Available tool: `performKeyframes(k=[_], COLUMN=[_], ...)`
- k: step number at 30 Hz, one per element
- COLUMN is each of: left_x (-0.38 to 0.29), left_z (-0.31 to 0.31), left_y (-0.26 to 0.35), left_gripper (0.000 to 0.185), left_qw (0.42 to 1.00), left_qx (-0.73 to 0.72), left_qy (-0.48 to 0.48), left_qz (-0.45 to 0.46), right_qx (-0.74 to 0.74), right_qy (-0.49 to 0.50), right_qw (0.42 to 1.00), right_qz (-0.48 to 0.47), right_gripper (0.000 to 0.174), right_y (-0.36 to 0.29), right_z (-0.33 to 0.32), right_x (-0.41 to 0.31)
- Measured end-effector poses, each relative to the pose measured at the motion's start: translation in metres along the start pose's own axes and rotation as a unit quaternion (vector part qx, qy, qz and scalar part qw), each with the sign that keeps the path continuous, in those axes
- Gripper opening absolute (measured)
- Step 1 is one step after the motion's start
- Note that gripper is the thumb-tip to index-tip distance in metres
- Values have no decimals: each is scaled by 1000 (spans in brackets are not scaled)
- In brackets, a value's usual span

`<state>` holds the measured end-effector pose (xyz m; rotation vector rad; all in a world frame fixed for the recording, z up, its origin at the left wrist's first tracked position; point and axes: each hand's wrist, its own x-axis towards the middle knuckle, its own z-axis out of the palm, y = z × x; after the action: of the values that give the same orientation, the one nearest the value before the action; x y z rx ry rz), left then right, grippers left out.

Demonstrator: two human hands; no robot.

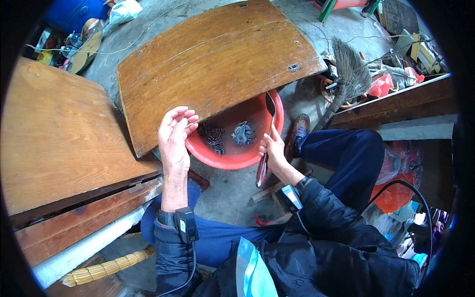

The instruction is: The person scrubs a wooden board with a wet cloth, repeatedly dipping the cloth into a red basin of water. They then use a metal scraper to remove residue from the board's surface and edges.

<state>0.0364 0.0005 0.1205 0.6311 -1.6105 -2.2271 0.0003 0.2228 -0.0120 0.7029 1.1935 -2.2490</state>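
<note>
My right hand (274, 146) grips the dark red handle of a metal spatula (271, 105), its blade pointing up at the right rim of a red plastic basin (226, 163). Cloudy liquid appears to fill the basin. In it are a grey stringy clump (243, 133) and a darker stringy clump (215, 137). A worn wooden board (207, 63) covers the basin's far side. My left hand (175, 139) is raised at the board's near edge, fingers bent; whether they pinch something small cannot be made out.
A second wooden panel (63, 137) stands at left. On the right are a straw broom (350, 70), a heap of scraps (393, 80) and a wooden edge (397, 107). A cord (137, 39) crosses the concrete floor (222, 200). A bound straw handle (109, 265) lies lower left.
</note>
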Motion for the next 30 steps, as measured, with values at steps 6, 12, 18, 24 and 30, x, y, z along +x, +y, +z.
performKeyframes(k=[6,12,18,24,30], left_x=[-4,-8,-8,-3,-2], left_z=[-8,-9,-14,-14,-19], left_y=[3,6,9,13,21], left_gripper=[24,21,22,21,20], left_qw=[1000,1000,1000,999,998], left_qx=[4,-3,9,13,11], left_qy=[2,10,21,28,46], left_qz=[13,7,10,17,39], right_qx=[-49,11,-23,-384,-751], right_qy=[12,25,-21,-139,-250], right_qw=[998,1000,998,913,570], right_qz=[-42,-9,56,6,-222], right_gripper=[59,61,64,52,47], right_y=[-6,32,59,29,-47], right_z=[-4,19,23,-11,-28], right_x=[5,12,-4,-8,27])
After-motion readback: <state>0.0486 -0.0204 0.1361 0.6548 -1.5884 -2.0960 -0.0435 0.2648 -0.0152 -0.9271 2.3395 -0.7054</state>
